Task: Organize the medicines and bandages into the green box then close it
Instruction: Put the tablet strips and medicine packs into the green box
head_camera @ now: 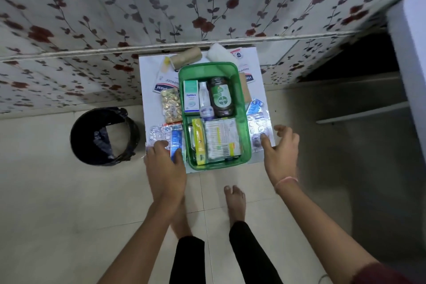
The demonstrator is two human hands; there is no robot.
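Note:
The open green box (244, 108) sits on a small white table (149, 64). Inside it lie an Optibex carton (191, 96), a small white bottle (204, 99), a dark Dettol bottle (220, 97), a yellow tube pack (199, 140) and a cotton-bud pack (221, 139). My left hand (164, 168) rests on the silver and blue blister strips (161, 134) left of the box, its thumb on a blue strip. My right hand (280, 152) touches the silver blister strips (257, 122) right of the box with its fingers spread. Behind the box lie a brown bandage roll (186, 57) and a white roll (217, 52).
A gold pill strip (171, 105) and plaster packets (164, 80) lie left of the box. A black bin (103, 136) stands on the tiled floor to the table's left. A floral-covered surface (161, 7) runs behind; a white appliance (408, 64) is at right. My bare feet stand below the table.

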